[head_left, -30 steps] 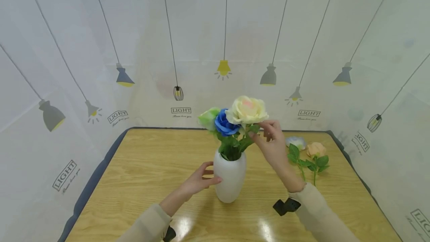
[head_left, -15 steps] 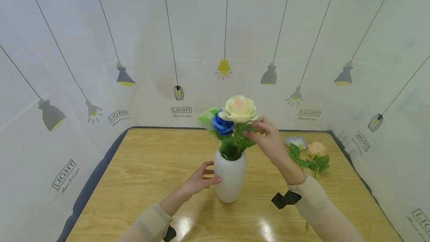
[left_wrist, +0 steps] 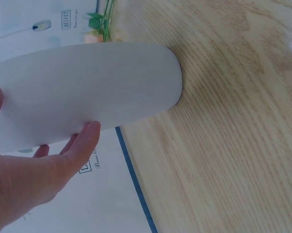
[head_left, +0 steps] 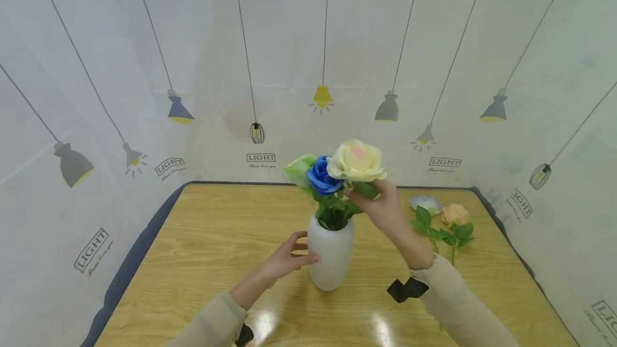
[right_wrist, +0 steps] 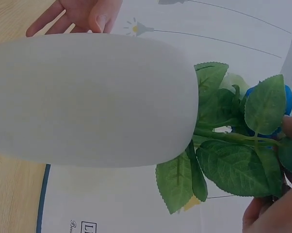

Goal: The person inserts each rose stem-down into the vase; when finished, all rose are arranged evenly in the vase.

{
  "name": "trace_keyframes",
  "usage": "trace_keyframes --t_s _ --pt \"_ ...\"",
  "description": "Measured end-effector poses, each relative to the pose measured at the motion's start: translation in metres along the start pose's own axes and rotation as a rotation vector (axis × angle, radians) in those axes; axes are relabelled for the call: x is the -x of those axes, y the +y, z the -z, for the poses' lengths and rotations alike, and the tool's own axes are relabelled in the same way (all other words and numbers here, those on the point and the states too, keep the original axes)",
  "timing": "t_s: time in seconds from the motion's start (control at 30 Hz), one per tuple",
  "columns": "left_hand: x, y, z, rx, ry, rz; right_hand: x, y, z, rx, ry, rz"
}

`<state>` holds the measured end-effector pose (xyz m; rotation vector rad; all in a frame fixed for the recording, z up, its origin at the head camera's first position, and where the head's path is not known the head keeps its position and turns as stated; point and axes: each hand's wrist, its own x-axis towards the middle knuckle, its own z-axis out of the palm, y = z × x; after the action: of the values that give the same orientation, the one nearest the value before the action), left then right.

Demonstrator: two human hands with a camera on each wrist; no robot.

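Observation:
A white vase (head_left: 331, 258) stands upright in the middle of the wooden table. My left hand (head_left: 281, 259) holds its left side, thumb towards the front; the left wrist view shows fingertips (left_wrist: 91, 130) against the smooth wall. In the vase are a blue rose (head_left: 324, 175), a pale green-and-white flower (head_left: 299, 169) and a cream rose with a pinkish centre (head_left: 355, 161). My right hand (head_left: 384, 212) grips the cream rose's stem just under the bloom, among its leaves. Green leaves (right_wrist: 238, 165) spread from the vase's mouth in the right wrist view, where the lower stems are hidden inside.
On the table (head_left: 217, 229) to the right lie a peach rose (head_left: 454, 214) and a pale blue-white flower (head_left: 425, 204), their stems partly behind my right forearm. A pale cloth printed with lamps (head_left: 387, 108) surrounds the table's back and sides.
The cream rose first shifted left over the blue one, then back right, my right hand moving with it. My left hand and the vase have stayed in place.

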<state>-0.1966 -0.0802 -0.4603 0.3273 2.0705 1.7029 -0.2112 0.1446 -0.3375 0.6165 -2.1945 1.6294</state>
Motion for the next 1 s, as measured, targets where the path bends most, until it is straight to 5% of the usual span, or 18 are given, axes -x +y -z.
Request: trace_keyframes --t_s 0.3,0.6,0.87,1.0 --pt "-0.001 -0.002 0.0 -0.005 0.002 0.003 0.006 0.013 0.018 -0.082 -0.006 -0.13" --pt "-0.001 -0.001 0.0 -0.002 -0.004 -0.004 0.011 0.012 0.015 0.03 0.005 -0.167" --pt "-0.002 -0.003 0.001 -0.002 0.006 -0.006 0.013 -0.014 -0.002 0.096 0.084 -0.041" --pt "-0.002 -0.004 0.0 -0.002 0.005 -0.001 0.008 -0.007 -0.011 0.104 0.104 -0.079"
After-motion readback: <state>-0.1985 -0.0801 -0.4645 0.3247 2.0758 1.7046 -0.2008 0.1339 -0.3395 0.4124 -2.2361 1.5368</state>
